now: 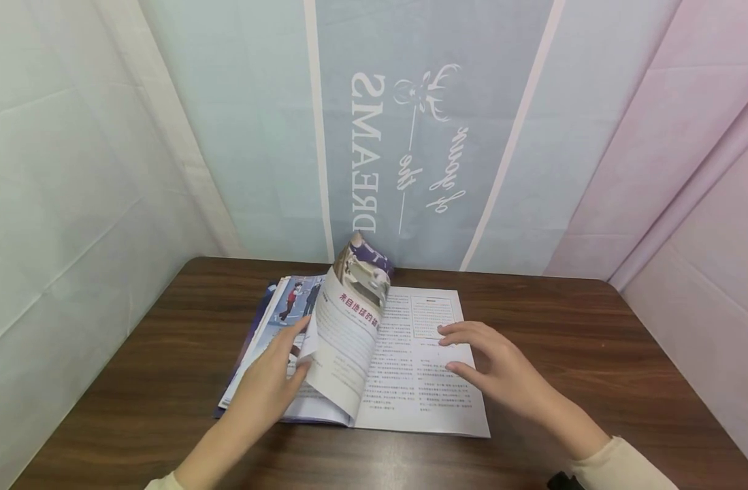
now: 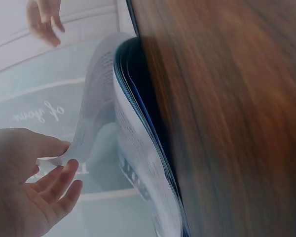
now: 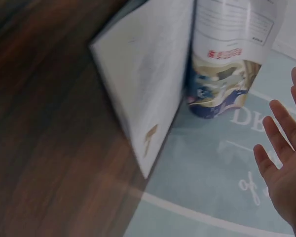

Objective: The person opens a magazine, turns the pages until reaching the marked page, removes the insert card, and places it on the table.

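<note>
An open magazine point(image 1: 410, 401) with printed pages lies on the table. One lifted page point(image 1: 346, 340), with a red heading and a picture at its top, curves up near the spine. My left hand point(image 1: 266, 381) pinches the outer edge of that page between thumb and fingers, which the left wrist view shows closely at the left hand point(image 2: 29, 182). Over the outer part of the right-hand page hovers my right hand point(image 1: 502, 367), its fingers spread and loosely bent. Nothing lies in the right hand point(image 3: 291, 168) in the right wrist view.
The dark wood-grain table point(image 1: 147, 381) extends on both sides of the magazine. A pale blue cloth point(image 1: 263, 150) with white mirrored lettering hangs behind its far edge. More light cloth point(image 1: 61, 204) hangs at the sides. A small black object point(image 1: 563, 482) shows at the right sleeve.
</note>
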### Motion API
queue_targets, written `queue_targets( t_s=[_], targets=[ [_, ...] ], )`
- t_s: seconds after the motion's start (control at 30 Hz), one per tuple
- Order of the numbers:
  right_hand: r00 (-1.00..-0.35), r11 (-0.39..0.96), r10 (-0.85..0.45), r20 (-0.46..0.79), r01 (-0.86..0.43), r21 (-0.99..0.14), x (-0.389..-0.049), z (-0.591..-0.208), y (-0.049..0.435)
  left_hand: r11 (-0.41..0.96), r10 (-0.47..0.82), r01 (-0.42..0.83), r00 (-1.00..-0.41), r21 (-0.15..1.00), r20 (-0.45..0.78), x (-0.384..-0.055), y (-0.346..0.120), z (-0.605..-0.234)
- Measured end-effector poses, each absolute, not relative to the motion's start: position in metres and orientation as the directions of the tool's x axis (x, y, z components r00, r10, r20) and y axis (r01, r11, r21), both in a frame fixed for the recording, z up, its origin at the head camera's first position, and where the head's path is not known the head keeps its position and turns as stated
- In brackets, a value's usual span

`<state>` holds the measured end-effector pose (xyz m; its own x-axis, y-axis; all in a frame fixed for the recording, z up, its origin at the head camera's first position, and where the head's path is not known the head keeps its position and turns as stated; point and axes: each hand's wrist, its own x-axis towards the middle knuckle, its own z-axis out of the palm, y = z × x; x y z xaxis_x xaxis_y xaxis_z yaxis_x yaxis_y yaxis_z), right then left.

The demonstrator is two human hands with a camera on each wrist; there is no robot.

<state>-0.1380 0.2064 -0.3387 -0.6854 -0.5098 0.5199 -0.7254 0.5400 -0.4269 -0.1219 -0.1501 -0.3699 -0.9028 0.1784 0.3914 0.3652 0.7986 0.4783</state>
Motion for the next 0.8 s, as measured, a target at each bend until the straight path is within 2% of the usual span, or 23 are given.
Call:
queue_targets(
  t_s=[0.6, 0.8],
  targets=[
    [-0.754, 0.648, -0.547, 0.363, -0.656, -0.388, -0.129, -0.369, 0.240, 0.838, 0.133, 0.250, -0.955, 0.485, 0.263, -0.117, -0.191, -0.378],
    [-0.765, 0.670, -0.552, 0.332, -0.644, -0.370, -0.127, -0.377, 0.247, 0.864, 0.167, 0.255, -0.958, 0.435, 0.232, -0.116, -0.203, -0.383]
  ],
)
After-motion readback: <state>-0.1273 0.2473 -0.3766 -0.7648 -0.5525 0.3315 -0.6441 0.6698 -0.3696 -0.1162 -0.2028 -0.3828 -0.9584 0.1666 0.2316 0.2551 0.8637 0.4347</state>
